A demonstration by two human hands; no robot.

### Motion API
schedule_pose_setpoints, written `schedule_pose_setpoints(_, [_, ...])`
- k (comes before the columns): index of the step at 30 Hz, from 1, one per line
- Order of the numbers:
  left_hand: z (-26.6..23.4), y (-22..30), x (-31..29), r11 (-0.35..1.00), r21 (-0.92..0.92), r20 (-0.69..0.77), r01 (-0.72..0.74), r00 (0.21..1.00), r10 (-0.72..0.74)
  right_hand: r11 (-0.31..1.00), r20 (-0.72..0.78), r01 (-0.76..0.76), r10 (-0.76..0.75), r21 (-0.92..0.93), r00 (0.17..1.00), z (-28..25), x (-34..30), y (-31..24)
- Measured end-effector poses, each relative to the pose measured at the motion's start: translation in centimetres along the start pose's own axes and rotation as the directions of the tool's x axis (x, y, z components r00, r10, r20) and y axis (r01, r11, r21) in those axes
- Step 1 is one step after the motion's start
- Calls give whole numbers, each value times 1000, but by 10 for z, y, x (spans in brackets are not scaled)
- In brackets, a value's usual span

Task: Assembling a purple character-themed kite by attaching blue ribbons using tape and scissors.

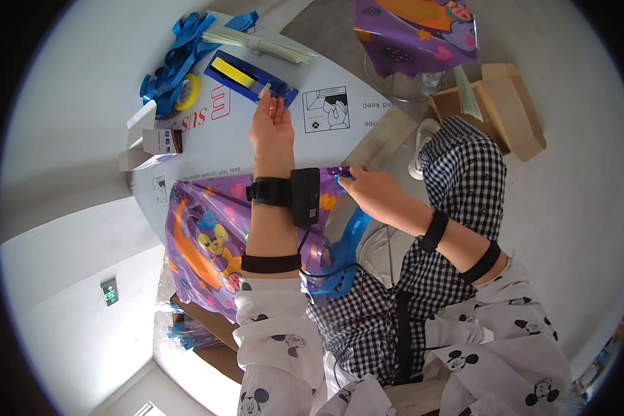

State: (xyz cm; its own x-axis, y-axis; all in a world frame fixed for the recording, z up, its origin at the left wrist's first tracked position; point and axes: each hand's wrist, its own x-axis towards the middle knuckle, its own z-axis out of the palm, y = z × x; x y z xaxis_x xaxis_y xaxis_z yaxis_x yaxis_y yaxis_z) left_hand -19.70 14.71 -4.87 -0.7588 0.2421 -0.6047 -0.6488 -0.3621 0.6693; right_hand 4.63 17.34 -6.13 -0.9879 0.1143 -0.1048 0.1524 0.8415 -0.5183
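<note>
My left hand (273,125) reaches over the white board, its fingertips closed together at the cutter end of a blue tape dispenser (234,84) with a yellow roll core. They appear to pinch the tape end there. My right hand (374,194) pinches the corner of a purple plastic sheet (218,229) printed with a moon, stars and cartoon animals. This sheet stretches leftward under my left forearm, which hides its middle. Beside the sheet a blue ribbon (347,256) hangs over my lap.
Blue ribbon coils (166,80), a bundle of thin pale rods (260,44), a yellow tape roll (187,92) and a small open box (149,145) lie on the white board (270,159). Another purple sheet (416,35) covers a stool near an open cardboard box (509,107).
</note>
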Motion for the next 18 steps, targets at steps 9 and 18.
schedule_pose_setpoints(9, [2, -8, -7, 991, 107, -68, -83, 994, 91, 1000, -11, -1, 2, 13, 1000, 3, 0, 1])
schedule_pose_setpoints(18, [0, -12, -4, 805, 550, -229, -224, 886, 404, 1000, -120, 29, -28, 5, 992, 9, 1, 1])
